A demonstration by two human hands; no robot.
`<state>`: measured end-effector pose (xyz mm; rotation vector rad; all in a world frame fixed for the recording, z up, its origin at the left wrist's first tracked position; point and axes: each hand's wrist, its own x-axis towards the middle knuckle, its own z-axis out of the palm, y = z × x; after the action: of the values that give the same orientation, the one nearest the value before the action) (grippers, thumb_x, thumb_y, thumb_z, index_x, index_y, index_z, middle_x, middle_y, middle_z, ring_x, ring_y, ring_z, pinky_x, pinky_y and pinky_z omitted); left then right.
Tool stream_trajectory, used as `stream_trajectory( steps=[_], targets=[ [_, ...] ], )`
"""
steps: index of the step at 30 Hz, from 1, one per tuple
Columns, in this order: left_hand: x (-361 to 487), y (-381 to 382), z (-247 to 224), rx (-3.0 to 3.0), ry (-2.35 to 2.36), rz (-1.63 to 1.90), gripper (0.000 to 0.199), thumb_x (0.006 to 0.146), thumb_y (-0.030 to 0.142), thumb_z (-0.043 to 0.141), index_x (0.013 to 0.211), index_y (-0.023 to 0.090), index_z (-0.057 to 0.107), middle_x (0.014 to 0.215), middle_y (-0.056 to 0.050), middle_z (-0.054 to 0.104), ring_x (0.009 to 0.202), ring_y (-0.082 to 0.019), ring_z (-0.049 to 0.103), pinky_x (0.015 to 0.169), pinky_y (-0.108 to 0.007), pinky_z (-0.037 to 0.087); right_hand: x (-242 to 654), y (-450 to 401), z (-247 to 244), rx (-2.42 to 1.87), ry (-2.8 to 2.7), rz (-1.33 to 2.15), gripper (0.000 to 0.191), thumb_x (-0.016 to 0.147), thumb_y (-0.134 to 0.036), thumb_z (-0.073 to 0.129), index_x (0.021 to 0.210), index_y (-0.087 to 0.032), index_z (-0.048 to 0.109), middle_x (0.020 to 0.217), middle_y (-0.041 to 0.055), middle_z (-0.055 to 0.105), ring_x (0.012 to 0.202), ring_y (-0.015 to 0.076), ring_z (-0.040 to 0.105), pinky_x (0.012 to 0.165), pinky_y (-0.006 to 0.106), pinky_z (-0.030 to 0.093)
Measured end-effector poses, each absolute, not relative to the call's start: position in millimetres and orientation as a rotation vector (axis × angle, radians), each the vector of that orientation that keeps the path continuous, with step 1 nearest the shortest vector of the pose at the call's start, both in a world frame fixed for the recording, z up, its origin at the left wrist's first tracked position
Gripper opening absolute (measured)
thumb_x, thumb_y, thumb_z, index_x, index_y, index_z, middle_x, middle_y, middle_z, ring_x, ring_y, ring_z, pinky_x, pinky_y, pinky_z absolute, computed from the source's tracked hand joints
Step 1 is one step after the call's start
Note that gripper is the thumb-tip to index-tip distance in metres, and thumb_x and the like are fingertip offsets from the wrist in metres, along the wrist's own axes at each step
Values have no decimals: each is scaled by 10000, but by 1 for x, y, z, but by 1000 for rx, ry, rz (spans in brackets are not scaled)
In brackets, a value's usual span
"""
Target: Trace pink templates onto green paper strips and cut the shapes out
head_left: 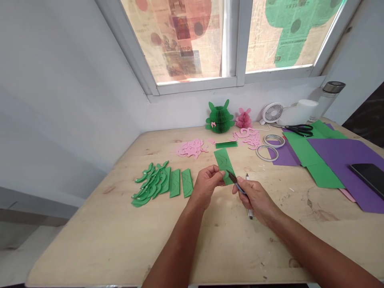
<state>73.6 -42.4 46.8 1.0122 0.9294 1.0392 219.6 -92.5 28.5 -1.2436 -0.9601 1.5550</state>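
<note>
My left hand [210, 180] pinches the lower left edge of a green paper strip [222, 159] with curved lines drawn on it. Small scissors [233, 179] with dark blades are in my right hand [255, 196], their tips against the strip beside my left thumb. A white and black pen [250, 215] lies on the table, partly hidden below my right hand. Left of my hands lie two marked green strips, one [187, 183] nearest my left wrist and another [175, 183] beside it. Cut green wavy pieces [151, 184] are heaped farther left.
Pink paper scraps [190, 148] lie behind my hands. A green honeycomb figure [220, 119] and a pink one [243, 119] stand by the wall, near a small fan [272, 113]. Tape rolls [267, 153], black scissors [300, 130], purple sheets [345, 160] and a phone [368, 179] occupy the right.
</note>
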Motion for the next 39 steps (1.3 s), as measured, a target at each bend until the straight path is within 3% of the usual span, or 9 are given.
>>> stream_trajectory(
  steps=[39],
  targets=[
    [67, -39, 51, 1049, 915, 974, 298, 613, 324, 725, 585, 170, 472, 581, 31, 526, 559, -92, 502, 609, -240, 461, 219, -93, 28, -1286, -1012, 1533, 493, 800, -627, 501, 673, -157, 580, 412, -81, 323, 377, 52, 178, 383, 219, 128]
  ],
)
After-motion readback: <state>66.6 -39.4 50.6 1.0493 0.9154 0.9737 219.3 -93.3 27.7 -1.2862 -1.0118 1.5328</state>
